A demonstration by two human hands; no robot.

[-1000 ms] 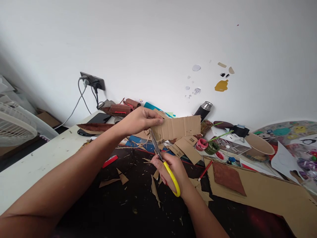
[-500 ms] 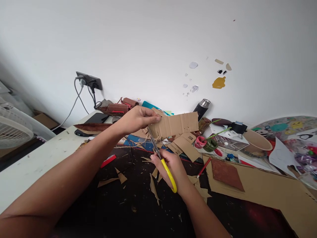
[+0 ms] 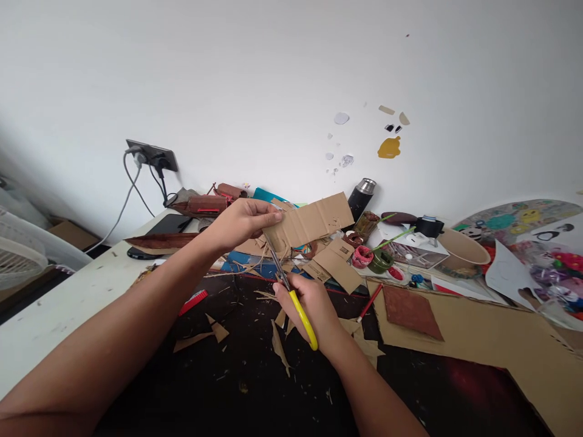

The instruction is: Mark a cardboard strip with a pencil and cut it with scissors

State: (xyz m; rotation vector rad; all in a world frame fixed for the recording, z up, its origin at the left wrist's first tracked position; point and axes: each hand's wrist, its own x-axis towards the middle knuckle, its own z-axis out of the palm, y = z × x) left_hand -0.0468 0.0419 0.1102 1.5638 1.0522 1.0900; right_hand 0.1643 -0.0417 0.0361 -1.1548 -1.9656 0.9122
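We are pinching the cardboard strip (image 3: 314,220) at its left end with our left hand (image 3: 241,223), thumb in front and fingers behind, and holding it in the air above the dark mat (image 3: 255,394). Its free end is rising toward two o'clock. Our right hand (image 3: 314,297) is closed around the yellow handles of the scissors (image 3: 303,314). The blades are pointing toward eleven o'clock and meeting the strip's lower edge just beside our left fingers. We cannot tell how far the blades are open.

We are judging the strip to be light, corrugated board. It should be stiff enough to stand out from a single pinch, yet quick to crease along its flutes and easy to crush under a hard squeeze. The best hold is a flat-fingered one close to the blades, so that the edge does not flap.

Cut scraps (image 3: 279,346) are lying at six o'clock from the scissors. A red pencil (image 3: 370,301) is lying at three o'clock, and a large cardboard sheet (image 3: 496,352) at four o'clock. Paint pots (image 3: 363,256) are sitting at two o'clock, with a flask (image 3: 359,197) behind them by the wall.
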